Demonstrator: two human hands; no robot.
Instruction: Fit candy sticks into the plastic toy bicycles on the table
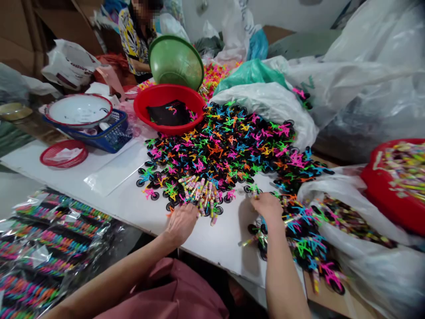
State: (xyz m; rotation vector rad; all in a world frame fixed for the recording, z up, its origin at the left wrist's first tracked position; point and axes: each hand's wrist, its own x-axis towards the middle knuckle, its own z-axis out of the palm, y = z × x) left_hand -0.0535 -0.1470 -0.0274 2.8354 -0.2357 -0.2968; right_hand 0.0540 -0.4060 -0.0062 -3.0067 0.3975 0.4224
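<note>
A big heap of toy bicycles with bright plastic frames and black wheels covers the middle of the white table. On its near edge lies a bunch of small wrapped tubes, yellow and pink. My left hand rests at the near side of these tubes, its fingers curled in and partly hidden; what they hold I cannot make out. To the right, my right hand is closed on a green-framed toy bicycle just above the table. Beneath my right forearm lie more bicycles, some with tubes attached.
A red basin, a green basin and a blue basket stand at the back left. Packed bags of bicycles lie lower left. At right are a red tub of tubes and plastic bags. Another person sits behind.
</note>
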